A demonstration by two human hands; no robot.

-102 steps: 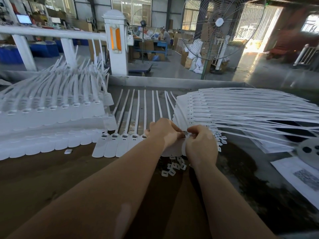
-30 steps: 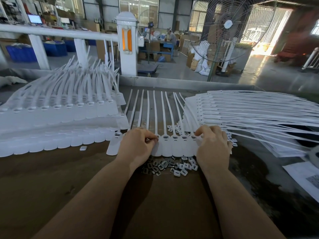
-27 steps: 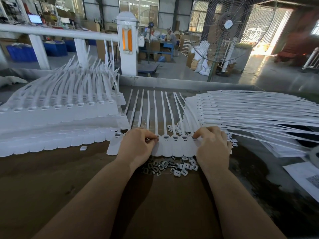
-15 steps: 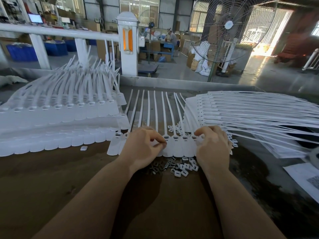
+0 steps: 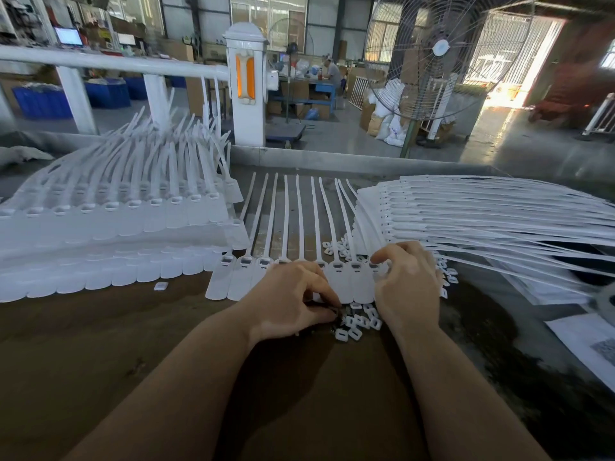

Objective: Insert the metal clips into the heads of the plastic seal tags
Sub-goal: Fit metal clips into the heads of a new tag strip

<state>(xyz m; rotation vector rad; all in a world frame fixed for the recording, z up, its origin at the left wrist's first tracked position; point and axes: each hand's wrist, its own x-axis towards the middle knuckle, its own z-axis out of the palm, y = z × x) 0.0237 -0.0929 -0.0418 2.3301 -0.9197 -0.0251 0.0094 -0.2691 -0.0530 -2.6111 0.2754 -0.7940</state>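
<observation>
A row of white seal tags [image 5: 339,277] is laid flat on the brown table [image 5: 100,344]. The left hand [image 5: 293,301] is curled over the pile of clips [image 5: 357,324], fingertips pinched; whether a clip is held cannot be told. The right hand [image 5: 406,281] is rested on the tag heads, fingers bent.

My brown workbench [image 5: 100,361]
Seal tags [image 5: 286,234] in a row mid-bench, stacks towards both side edges, loose clips [image 5: 357,322] nearer me
</observation>
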